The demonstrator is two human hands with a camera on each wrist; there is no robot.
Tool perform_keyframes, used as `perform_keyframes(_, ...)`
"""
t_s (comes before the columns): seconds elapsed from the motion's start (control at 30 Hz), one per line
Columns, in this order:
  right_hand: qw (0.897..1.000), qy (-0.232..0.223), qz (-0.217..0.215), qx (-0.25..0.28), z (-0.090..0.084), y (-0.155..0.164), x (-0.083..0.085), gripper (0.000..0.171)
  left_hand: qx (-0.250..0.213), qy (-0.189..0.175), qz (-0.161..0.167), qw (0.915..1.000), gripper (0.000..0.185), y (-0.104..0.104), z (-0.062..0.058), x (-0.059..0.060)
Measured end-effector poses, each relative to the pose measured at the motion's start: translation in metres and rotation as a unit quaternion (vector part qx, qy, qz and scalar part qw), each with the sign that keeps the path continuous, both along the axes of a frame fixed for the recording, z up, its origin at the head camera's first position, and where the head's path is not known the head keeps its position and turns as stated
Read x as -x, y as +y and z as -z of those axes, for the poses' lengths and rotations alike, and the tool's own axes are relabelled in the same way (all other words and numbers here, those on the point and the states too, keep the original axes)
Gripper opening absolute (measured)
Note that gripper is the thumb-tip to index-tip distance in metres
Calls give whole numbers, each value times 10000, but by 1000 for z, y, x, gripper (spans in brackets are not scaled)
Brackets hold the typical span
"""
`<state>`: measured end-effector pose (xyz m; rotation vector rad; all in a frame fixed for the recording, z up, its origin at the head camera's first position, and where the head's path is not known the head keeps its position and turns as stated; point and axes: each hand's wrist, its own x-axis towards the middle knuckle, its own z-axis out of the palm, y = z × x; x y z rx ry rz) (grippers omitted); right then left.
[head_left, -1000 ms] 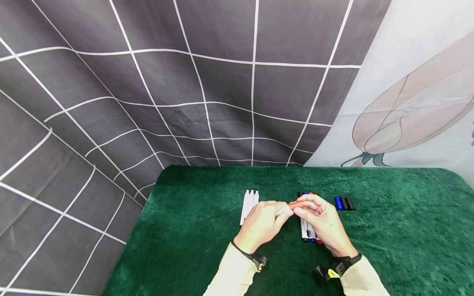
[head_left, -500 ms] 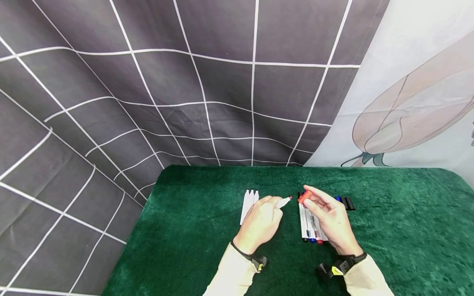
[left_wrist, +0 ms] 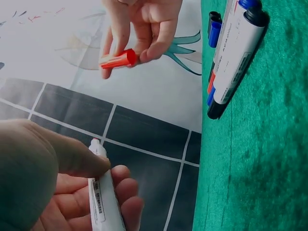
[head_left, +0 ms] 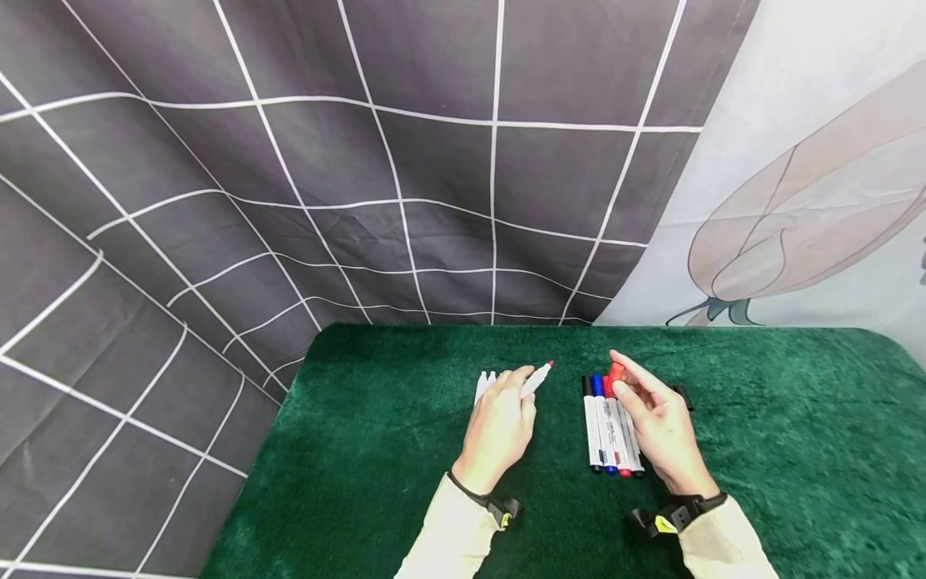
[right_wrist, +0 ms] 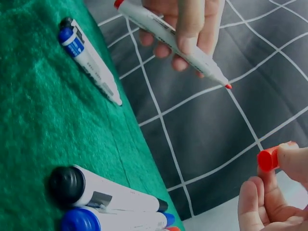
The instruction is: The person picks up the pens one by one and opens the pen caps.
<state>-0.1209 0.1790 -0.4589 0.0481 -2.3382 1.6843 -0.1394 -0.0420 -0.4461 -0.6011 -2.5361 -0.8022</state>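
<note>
My left hand point(head_left: 522, 388) grips an uncapped white marker point(head_left: 538, 376) whose red tip points up and to the right; the left wrist view shows its barrel point(left_wrist: 102, 202) between thumb and fingers. My right hand point(head_left: 620, 379) pinches the marker's red cap point(head_left: 615, 371), held apart from the tip; the cap point(right_wrist: 269, 158) also shows in the right wrist view. Under the right hand, several capped markers point(head_left: 606, 426) lie side by side on the green cloth point(head_left: 405, 450).
A few uncapped white markers point(head_left: 483, 384) lie just left of my left hand. Loose dark caps point(head_left: 682, 394) peek out behind my right hand. A grey grid curtain point(head_left: 362, 161) hangs behind the table, whose left edge is close.
The red cap has come off the marker. My hands have drawn apart, the left with the marker moving left and back, the right with the cap moving right and back.
</note>
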Motion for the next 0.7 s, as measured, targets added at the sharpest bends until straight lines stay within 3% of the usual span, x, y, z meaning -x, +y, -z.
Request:
perform_keyframes(0.3,9960,-693,559,64,-3,6,3,39,-496,-122,-707,9962,22,-4,0,1)
perform_keyframes(0.43,9951,-685,707,63,-2,9,4,38,-604,-149,-967,9934,19,-5,-1,1)
perform_keyframes(0.7,9905,-582,1123,-549,0,18,3,36,-519,-121,-1350,9894,17,-9,0,4)
